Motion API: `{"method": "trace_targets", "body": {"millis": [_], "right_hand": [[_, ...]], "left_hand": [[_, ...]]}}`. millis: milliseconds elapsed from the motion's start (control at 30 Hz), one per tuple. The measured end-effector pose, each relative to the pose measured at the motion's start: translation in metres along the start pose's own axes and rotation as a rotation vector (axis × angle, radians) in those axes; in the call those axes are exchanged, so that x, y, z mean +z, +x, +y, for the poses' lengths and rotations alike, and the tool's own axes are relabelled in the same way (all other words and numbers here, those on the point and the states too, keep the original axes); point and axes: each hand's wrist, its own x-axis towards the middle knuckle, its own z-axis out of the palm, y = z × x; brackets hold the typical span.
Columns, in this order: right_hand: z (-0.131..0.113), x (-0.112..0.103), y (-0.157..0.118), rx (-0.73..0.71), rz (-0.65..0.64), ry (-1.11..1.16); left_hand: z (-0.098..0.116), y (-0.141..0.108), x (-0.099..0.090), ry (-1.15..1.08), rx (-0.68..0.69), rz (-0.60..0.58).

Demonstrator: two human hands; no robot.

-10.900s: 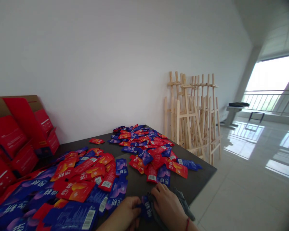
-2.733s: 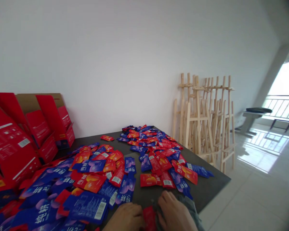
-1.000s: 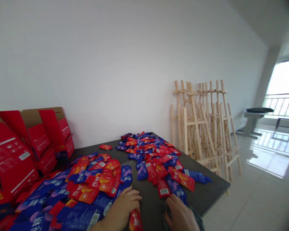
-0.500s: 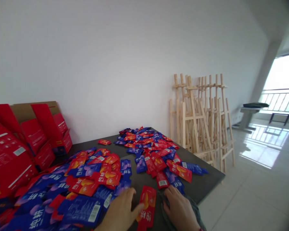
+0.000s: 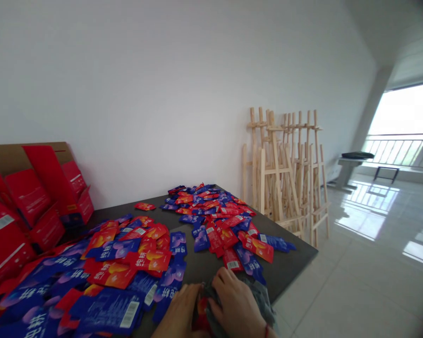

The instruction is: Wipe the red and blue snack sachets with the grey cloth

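Note:
At the bottom centre, a red pouch (image 5: 201, 307) shows between my two hands, mostly covered by them. My left hand (image 5: 179, 310) rests at its left edge, fingers bent against it. A grey-green cloth (image 5: 260, 295) is bunched under my right hand (image 5: 234, 303), whose curled fingers press it onto the pouch. To the left lies a large heap of red and blue pouches (image 5: 113, 272). Another pile of pouches (image 5: 215, 211) spreads over the far part of the dark table (image 5: 285, 277).
Open red cardboard boxes (image 5: 35, 197) stand at the left, against the white wall. Wooden easels (image 5: 282, 178) lean together beyond the table's right edge. Farther right are a grey stand (image 5: 347, 171), a small dark stool (image 5: 386, 173) and a railed window.
My right hand has moved left with the cloth, onto the red pouch. My left hand has closed in at the pouch's side. The view has turned slightly right.

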Motion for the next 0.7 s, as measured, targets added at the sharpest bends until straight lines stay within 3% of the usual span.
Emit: {"method": "trace_targets", "body": {"millis": [100, 233, 367, 533, 700], "right_hand": [[-0.01, 0.016, 0.01, -0.045, -0.081, -0.087], [0.006, 0.021, 0.014, 0.008, -0.056, -0.097], [0.035, 0.011, 0.013, 0.106, 0.003, -0.084], [0.059, -0.008, 0.01, 0.164, -0.042, -0.11], [0.047, -0.016, 0.004, 0.181, 0.011, -0.12]], "left_hand": [[-0.005, 0.0, 0.004, 0.044, -0.089, -0.002], [-0.01, 0.002, 0.005, 0.021, -0.129, -0.033], [-0.008, 0.003, 0.003, 0.042, -0.152, -0.079], [-0.006, 0.003, -0.002, 0.098, -0.11, -0.101], [-0.001, -0.003, -0.012, 0.063, -0.077, -0.131]]}}
